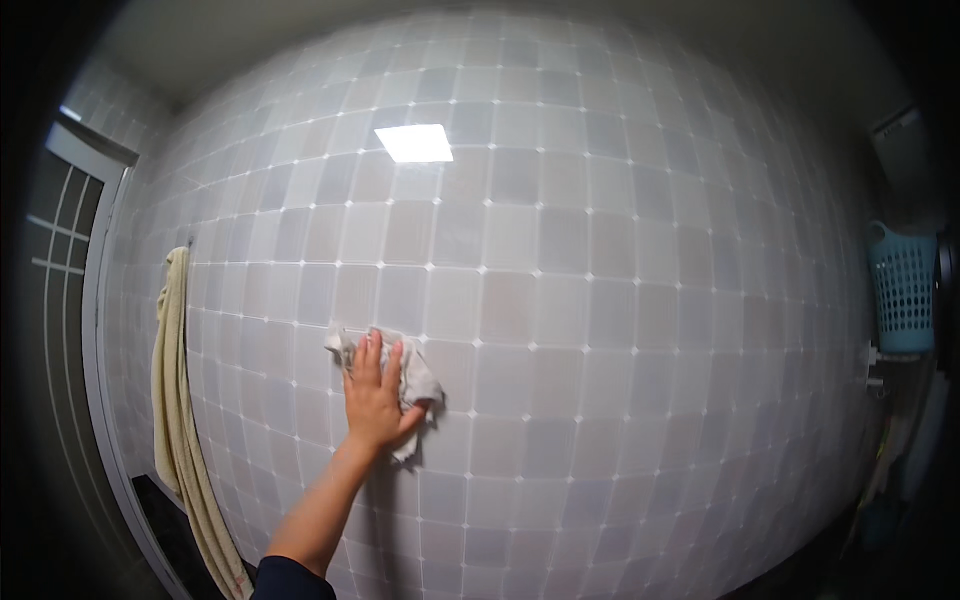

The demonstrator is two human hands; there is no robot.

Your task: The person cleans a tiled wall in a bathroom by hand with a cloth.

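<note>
My left hand (374, 408) lies against a tiled wall (580, 310), fingers spread and pointing up, thumb out to the right. Under the palm and fingers it holds a crumpled whitish cloth (419, 378) pressed to the tiles. Folds of the cloth stick out at the upper left of the fingers and below the thumb; the rest is hidden by the hand. The forearm, with a dark sleeve, comes in from the lower left. My right hand is out of view.
A long pale yellow towel (172, 390) hangs at the left, beside a door with a white frame (98, 330). At the far right a blue perforated basket (902, 290) hangs near the wall. A bright light reflection (415, 143) shows on the upper tiles.
</note>
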